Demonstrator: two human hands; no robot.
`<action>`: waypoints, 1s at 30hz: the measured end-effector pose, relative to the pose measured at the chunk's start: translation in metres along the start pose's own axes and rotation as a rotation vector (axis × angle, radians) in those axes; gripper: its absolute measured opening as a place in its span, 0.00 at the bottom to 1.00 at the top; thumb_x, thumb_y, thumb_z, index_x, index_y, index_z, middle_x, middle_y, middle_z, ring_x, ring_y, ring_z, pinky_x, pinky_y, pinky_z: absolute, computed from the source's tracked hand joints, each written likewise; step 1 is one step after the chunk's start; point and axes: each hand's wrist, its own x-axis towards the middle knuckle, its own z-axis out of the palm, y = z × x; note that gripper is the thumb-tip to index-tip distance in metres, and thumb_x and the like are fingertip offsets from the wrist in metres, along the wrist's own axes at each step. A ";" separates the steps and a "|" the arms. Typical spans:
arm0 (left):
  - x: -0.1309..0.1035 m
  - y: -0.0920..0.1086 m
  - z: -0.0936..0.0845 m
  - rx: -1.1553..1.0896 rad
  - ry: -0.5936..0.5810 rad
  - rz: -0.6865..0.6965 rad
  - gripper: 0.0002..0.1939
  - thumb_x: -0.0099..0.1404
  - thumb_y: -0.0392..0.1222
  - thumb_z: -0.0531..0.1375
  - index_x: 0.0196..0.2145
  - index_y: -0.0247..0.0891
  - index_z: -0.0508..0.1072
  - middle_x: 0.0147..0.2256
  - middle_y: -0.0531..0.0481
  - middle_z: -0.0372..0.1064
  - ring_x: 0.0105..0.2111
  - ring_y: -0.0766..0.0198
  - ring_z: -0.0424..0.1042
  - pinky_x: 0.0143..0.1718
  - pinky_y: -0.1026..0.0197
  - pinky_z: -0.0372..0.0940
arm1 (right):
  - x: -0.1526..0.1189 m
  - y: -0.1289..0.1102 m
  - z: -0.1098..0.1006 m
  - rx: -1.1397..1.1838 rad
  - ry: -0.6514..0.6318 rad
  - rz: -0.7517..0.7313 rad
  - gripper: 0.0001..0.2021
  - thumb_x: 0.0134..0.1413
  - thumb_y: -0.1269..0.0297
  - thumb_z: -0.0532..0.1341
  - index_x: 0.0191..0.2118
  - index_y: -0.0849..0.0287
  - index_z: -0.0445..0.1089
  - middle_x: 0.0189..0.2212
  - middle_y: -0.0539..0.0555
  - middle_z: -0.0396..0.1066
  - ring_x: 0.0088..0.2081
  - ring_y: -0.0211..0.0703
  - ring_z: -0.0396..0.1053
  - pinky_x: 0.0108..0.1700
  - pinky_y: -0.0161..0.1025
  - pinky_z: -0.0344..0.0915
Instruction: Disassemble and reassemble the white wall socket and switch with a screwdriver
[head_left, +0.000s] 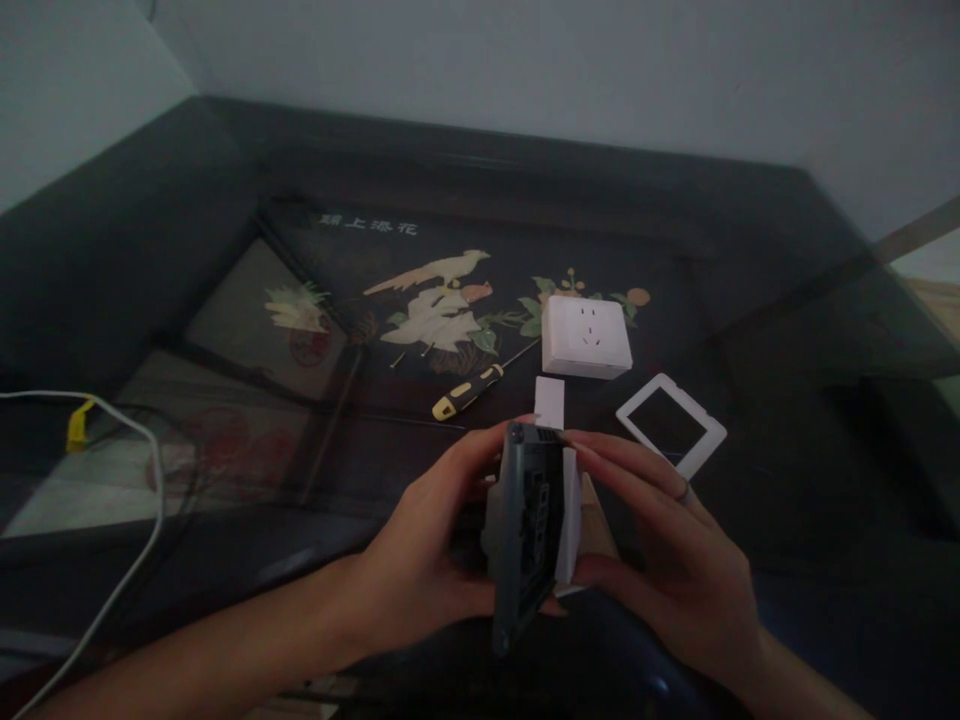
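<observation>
My left hand [442, 540] is closed round a dark grey wall-switch base [529, 535], held nearly upright and edge-on above the front of the table. Thumb and fingers grip its far and near ends. My right hand [667, 540] pinches a white plastic plate [570, 515] against the open side of that base, fingers at the top and thumb lower down. A narrow gap shows between plate and base in places. Just beyond my hands lies a small white rectangular piece [550, 400]. A white square frame [701, 450] lies to the right, close behind my right hand.
A white wall socket on its box [589, 338] stands behind my hands. Left of it lies a yellow-and-black screwdriver [469, 392], with small screws [397, 360] farther left. A white cable [154, 500] curves along the left. The dark glossy tabletop [600, 220] meets the wall behind.
</observation>
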 end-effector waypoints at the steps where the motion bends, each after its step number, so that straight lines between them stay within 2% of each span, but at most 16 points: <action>1: 0.000 0.000 0.000 -0.002 0.004 -0.007 0.48 0.48 0.41 0.76 0.61 0.63 0.59 0.58 0.56 0.67 0.54 0.50 0.71 0.58 0.48 0.67 | 0.000 0.000 0.000 0.002 -0.001 -0.004 0.33 0.58 0.62 0.66 0.66 0.45 0.57 0.62 0.50 0.63 0.62 0.45 0.61 0.64 0.38 0.62; 3: -0.001 0.000 0.000 -0.017 0.011 -0.010 0.48 0.48 0.41 0.76 0.61 0.64 0.59 0.58 0.56 0.67 0.55 0.50 0.70 0.58 0.47 0.67 | 0.000 0.000 0.000 0.000 -0.002 -0.013 0.33 0.57 0.62 0.66 0.66 0.46 0.57 0.61 0.50 0.63 0.62 0.45 0.61 0.64 0.38 0.61; 8: -0.001 -0.002 0.003 -0.034 -0.014 0.045 0.50 0.50 0.35 0.75 0.62 0.64 0.56 0.58 0.57 0.67 0.55 0.55 0.71 0.57 0.56 0.68 | 0.002 -0.002 0.000 -0.030 0.005 -0.050 0.32 0.57 0.61 0.66 0.66 0.47 0.57 0.60 0.52 0.63 0.61 0.46 0.60 0.64 0.40 0.61; 12: -0.001 -0.002 0.004 -0.040 -0.028 0.060 0.49 0.51 0.36 0.75 0.63 0.59 0.56 0.59 0.52 0.66 0.56 0.52 0.70 0.57 0.52 0.68 | 0.004 -0.002 0.000 -0.057 -0.003 -0.076 0.32 0.58 0.60 0.65 0.66 0.46 0.57 0.58 0.53 0.64 0.59 0.47 0.62 0.62 0.42 0.63; 15: 0.000 0.001 0.005 -0.105 -0.059 0.064 0.49 0.53 0.34 0.74 0.64 0.60 0.55 0.59 0.52 0.67 0.55 0.53 0.72 0.56 0.53 0.70 | 0.003 -0.002 0.001 -0.040 0.016 -0.065 0.32 0.57 0.61 0.66 0.66 0.45 0.58 0.58 0.53 0.62 0.59 0.47 0.61 0.59 0.41 0.66; 20: 0.000 0.007 0.006 -0.133 -0.058 0.019 0.46 0.54 0.31 0.72 0.61 0.68 0.57 0.57 0.60 0.66 0.58 0.59 0.69 0.58 0.55 0.67 | 0.002 -0.005 0.005 0.106 0.047 0.054 0.25 0.56 0.61 0.67 0.58 0.41 0.66 0.62 0.49 0.52 0.64 0.46 0.54 0.59 0.36 0.66; 24: 0.000 0.007 0.006 -0.234 -0.117 -0.072 0.45 0.55 0.26 0.68 0.60 0.64 0.59 0.57 0.59 0.67 0.55 0.61 0.71 0.55 0.59 0.69 | 0.004 -0.008 0.009 0.168 0.021 0.140 0.20 0.55 0.61 0.67 0.53 0.41 0.67 0.63 0.49 0.52 0.64 0.45 0.56 0.61 0.38 0.63; 26: 0.000 0.007 0.005 -0.299 -0.130 -0.110 0.43 0.55 0.27 0.69 0.60 0.61 0.60 0.55 0.57 0.69 0.53 0.61 0.73 0.52 0.62 0.71 | 0.004 -0.009 0.010 0.154 0.000 0.135 0.19 0.56 0.62 0.67 0.53 0.43 0.67 0.62 0.49 0.55 0.62 0.45 0.60 0.61 0.39 0.63; 30: 0.001 0.008 0.002 -0.353 -0.112 -0.124 0.36 0.58 0.29 0.67 0.58 0.58 0.64 0.54 0.56 0.71 0.52 0.62 0.73 0.50 0.65 0.70 | 0.006 -0.011 0.012 0.009 0.009 0.013 0.18 0.57 0.65 0.67 0.52 0.48 0.67 0.60 0.50 0.58 0.60 0.40 0.62 0.59 0.33 0.63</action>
